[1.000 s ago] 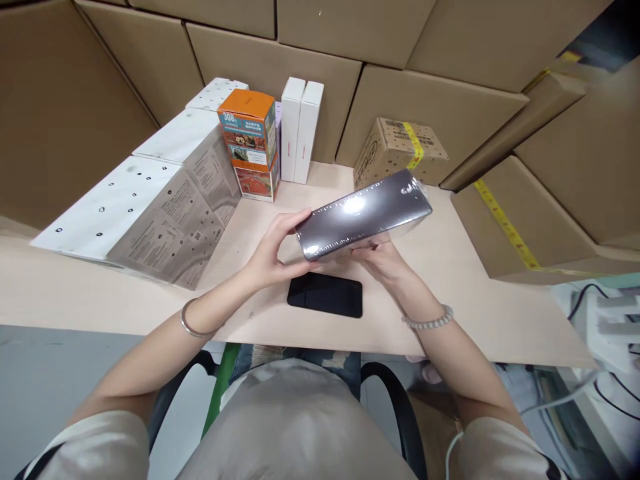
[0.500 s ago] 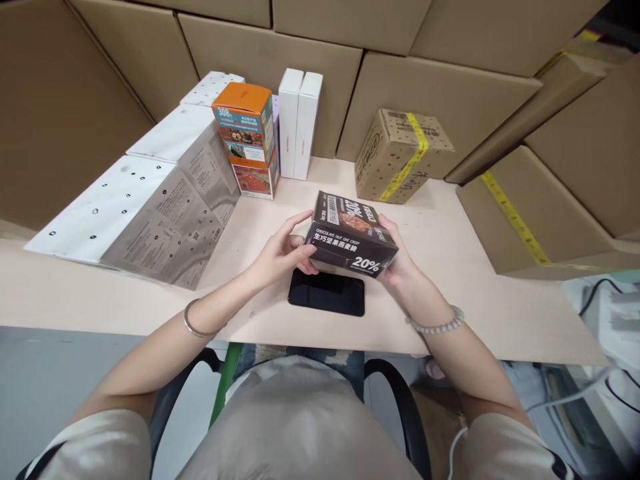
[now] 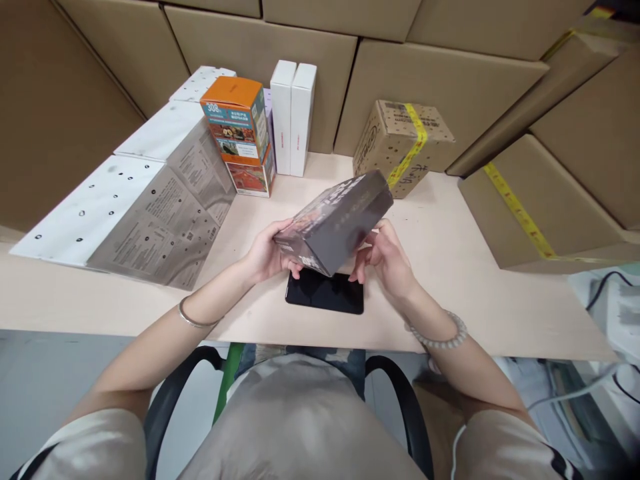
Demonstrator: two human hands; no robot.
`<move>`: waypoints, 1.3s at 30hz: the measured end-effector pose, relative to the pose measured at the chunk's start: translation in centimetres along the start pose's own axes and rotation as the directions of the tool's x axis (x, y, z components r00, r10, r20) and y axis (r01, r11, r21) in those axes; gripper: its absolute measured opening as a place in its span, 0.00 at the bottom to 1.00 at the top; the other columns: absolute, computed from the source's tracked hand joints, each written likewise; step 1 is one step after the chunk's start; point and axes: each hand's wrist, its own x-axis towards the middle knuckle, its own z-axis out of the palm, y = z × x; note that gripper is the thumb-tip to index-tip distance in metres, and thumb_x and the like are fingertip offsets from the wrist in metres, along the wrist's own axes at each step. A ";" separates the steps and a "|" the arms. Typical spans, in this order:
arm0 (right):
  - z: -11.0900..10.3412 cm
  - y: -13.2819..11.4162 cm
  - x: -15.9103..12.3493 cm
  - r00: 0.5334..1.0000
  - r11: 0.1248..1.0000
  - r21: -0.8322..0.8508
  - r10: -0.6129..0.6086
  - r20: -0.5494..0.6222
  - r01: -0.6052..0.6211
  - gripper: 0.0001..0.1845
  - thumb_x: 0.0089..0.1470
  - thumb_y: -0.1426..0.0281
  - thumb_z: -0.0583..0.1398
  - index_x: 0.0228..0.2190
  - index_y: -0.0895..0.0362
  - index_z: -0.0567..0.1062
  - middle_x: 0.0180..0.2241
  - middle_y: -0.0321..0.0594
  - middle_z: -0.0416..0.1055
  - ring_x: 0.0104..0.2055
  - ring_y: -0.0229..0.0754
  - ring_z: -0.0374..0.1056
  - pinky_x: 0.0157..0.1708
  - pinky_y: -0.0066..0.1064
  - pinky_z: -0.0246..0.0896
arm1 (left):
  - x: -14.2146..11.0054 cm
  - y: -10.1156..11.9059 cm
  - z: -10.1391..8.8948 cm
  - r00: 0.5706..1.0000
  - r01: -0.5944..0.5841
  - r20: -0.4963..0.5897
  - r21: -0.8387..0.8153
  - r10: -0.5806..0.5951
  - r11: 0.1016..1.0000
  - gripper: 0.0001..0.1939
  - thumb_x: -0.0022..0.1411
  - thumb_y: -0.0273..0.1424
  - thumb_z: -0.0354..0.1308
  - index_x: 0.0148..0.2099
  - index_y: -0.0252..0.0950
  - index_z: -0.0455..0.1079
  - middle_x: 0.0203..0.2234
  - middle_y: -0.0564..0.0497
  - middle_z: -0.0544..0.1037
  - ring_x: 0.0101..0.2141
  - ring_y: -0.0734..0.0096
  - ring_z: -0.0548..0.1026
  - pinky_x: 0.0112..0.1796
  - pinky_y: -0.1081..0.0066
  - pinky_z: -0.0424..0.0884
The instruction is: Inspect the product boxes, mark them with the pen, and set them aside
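Now the dark box [image 3: 345, 220] has turned, left hand [image 3: 269, 255] gripping it, right hand [image 3: 389, 263] half-open alongside.

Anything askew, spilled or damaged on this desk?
Nothing stands out. The dark box is tilted, but the left hand is gripping it; blur hides any fine damage. The black phone lies flat below, the two slim white boxes stand upright, and no spill shows.
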 end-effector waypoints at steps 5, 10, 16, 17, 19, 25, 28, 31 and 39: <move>0.5 0.3 -0.6 0.986 0.980 -0.126 -0.142 0.092 0.153 0.21 0.68 0.49 0.65 0.46 0.45 0.62 0.40 0.25 0.80 0.17 0.30 0.70 0.20 0.28 0.76 | 0.5 -0.2 -0.9 0.992 0.126 0.018 0.023 -0.127 0.992 0.28 0.67 0.52 0.51 0.37 0.31 0.75 0.26 0.39 0.82 0.12 0.67 0.71 0.09 0.70 0.65; 0.0 0.9 -0.6 0.951 0.894 -0.326 -0.303 0.066 0.307 0.19 0.68 0.53 0.66 0.50 0.45 0.66 0.45 0.33 0.76 0.20 0.29 0.67 0.19 0.27 0.69 | 0.2 -0.4 -1.0 0.966 0.156 0.206 0.011 -0.155 0.988 0.28 0.67 0.53 0.51 0.42 0.31 0.74 0.26 0.43 0.80 0.09 0.72 0.65 0.06 0.74 0.56; -1.3 2.1 0.6 0.715 0.617 -0.691 -0.668 -0.208 0.376 0.30 0.58 0.47 0.72 0.52 0.46 0.69 0.51 0.41 0.68 0.47 0.44 0.74 0.46 0.42 0.78 | -0.4 -0.7 -1.6 0.940 0.214 0.265 0.036 -0.216 0.976 0.24 0.70 0.50 0.52 0.41 0.32 0.73 0.21 0.48 0.77 0.07 0.83 0.50 0.07 0.80 0.48; -1.4 2.2 0.9 0.761 0.652 -0.660 -0.622 -0.184 0.374 0.32 0.58 0.44 0.70 0.54 0.46 0.69 0.54 0.43 0.69 0.53 0.49 0.74 0.52 0.48 0.78 | -0.4 -0.8 -1.8 0.926 0.246 0.278 0.066 -0.254 0.967 0.24 0.70 0.50 0.53 0.40 0.33 0.73 0.19 0.50 0.75 0.07 0.82 0.50 0.07 0.79 0.49; -1.2 2.3 1.3 0.870 0.761 -0.541 -0.482 -0.103 0.358 0.32 0.62 0.39 0.65 0.55 0.45 0.69 0.55 0.43 0.72 0.57 0.52 0.74 0.55 0.51 0.78 | -0.3 -1.0 -2.1 0.910 0.279 0.289 0.105 -0.298 0.954 0.24 0.70 0.51 0.54 0.38 0.34 0.73 0.16 0.50 0.73 0.07 0.78 0.53 0.06 0.78 0.50; -0.5 2.4 1.1 0.964 0.938 -0.306 -0.219 -0.151 0.166 0.32 0.59 0.37 0.67 0.50 0.44 0.67 0.47 0.38 0.73 0.35 0.41 0.72 0.24 0.35 0.73 | -0.8 -1.3 -1.0 0.976 0.153 0.155 0.007 -0.153 0.988 0.35 0.77 0.47 0.37 0.34 0.29 0.77 0.17 0.41 0.78 0.07 0.69 0.66 0.08 0.73 0.62; -0.1 1.9 0.6 0.955 0.931 -0.329 -0.229 -0.189 0.158 0.32 0.56 0.39 0.71 0.47 0.46 0.67 0.44 0.37 0.72 0.37 0.41 0.73 0.31 0.36 0.77 | -0.7 -1.8 -1.0 0.993 0.110 0.056 -0.060 -0.107 0.992 0.37 0.78 0.49 0.38 0.28 0.31 0.76 0.12 0.44 0.73 0.08 0.68 0.67 0.09 0.75 0.62; 0.1 1.3 0.3 0.951 0.920 -0.349 -0.250 -0.181 0.176 0.32 0.54 0.41 0.73 0.46 0.46 0.67 0.43 0.35 0.72 0.40 0.42 0.75 0.37 0.39 0.80 | -0.2 -2.1 -1.9 0.995 0.103 0.027 -0.083 -0.101 0.991 0.36 0.77 0.49 0.41 0.29 0.31 0.76 0.14 0.44 0.75 0.10 0.67 0.71 0.11 0.76 0.65; -2.6 1.9 1.5 0.813 0.672 -0.575 -0.581 -0.019 0.467 0.40 0.50 0.46 0.76 0.58 0.44 0.71 0.54 0.43 0.74 0.56 0.52 0.76 0.55 0.49 0.79 | 0.3 0.0 -3.2 0.997 0.044 0.068 -0.150 -0.035 0.988 0.26 0.73 0.53 0.54 0.46 0.34 0.77 0.36 0.39 0.88 0.36 0.47 0.90 0.30 0.58 0.87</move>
